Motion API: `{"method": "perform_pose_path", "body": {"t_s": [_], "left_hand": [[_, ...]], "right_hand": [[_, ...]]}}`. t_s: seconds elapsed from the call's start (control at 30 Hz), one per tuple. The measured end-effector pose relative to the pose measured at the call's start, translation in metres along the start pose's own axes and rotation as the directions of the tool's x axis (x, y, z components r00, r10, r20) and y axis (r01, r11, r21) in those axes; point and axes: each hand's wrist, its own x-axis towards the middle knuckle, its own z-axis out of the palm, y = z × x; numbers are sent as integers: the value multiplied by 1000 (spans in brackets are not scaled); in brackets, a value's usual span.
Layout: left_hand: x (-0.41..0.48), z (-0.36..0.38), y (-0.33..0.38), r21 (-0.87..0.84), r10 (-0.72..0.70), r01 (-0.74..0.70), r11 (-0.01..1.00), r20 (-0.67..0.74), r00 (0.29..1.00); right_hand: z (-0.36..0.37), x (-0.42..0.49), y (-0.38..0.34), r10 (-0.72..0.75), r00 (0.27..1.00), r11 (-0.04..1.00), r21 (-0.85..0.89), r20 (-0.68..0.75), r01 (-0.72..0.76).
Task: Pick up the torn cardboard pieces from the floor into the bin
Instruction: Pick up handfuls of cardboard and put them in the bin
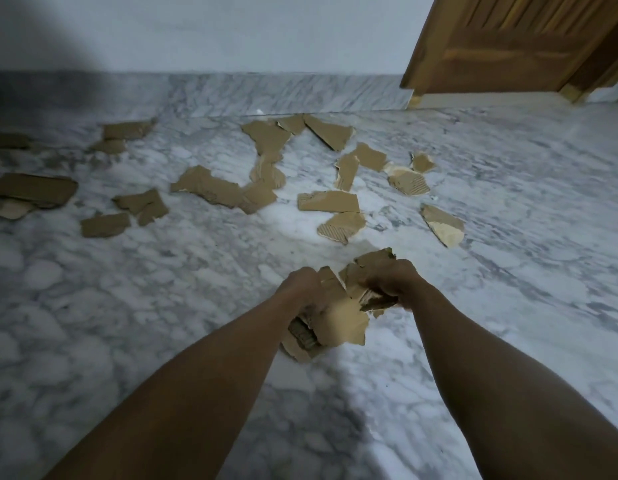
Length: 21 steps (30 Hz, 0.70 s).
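Both my hands hold a bundle of torn brown cardboard pieces [345, 317] above the marble floor. My left hand [302, 284] grips the bundle's left side, my right hand [396, 278] grips its right side. Several more torn cardboard pieces lie scattered on the floor beyond: a long piece [214, 188] in the middle, a piece [330, 201] ahead of my hands, one [442, 224] to the right, and a large flat piece [34, 188] at the far left. No bin is in view.
The grey-white marble floor [162, 289] runs to a marble skirting and a pale wall [231, 32] at the back. A wooden door [515, 39] stands at the back right.
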Motion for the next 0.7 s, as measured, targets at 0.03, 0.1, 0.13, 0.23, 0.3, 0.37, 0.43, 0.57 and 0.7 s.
{"method": "perform_pose_path", "body": {"t_s": [0.03,0.1,0.13,0.23,0.3,0.37,0.43,0.57,0.7], "left_hand": [[-1,-5,-9,-49,-12,11,999,-22,1000],[-5,-20,-30,-214,-59,45,976,-61,996],[-8,-30,-41,-322,-85,57,945,-75,994],[-12,-53,-76,-654,-169,104,749,-37,985],[-17,-60,-93,-758,-224,131,638,-20,974],[-22,-63,-106,-818,-250,146,556,2,968],[-28,-67,-118,-860,-281,151,487,9,960],[-39,-84,-149,-899,-344,164,407,15,939],[-59,-105,-183,-918,-397,126,376,-37,917]], "right_hand": [[2,-5,2,-21,998,992,126,54,14],[1,-21,7,-121,962,911,412,244,10],[-2,-30,9,-163,939,863,505,302,-12],[-14,-47,19,-154,945,889,458,289,5],[-12,-53,23,-167,909,928,373,381,14],[2,-53,19,-129,927,960,277,353,28],[25,-60,3,-142,941,976,205,308,80],[82,-67,-27,-191,940,975,-53,281,214],[137,-75,-54,-151,970,961,-202,189,189]]}}
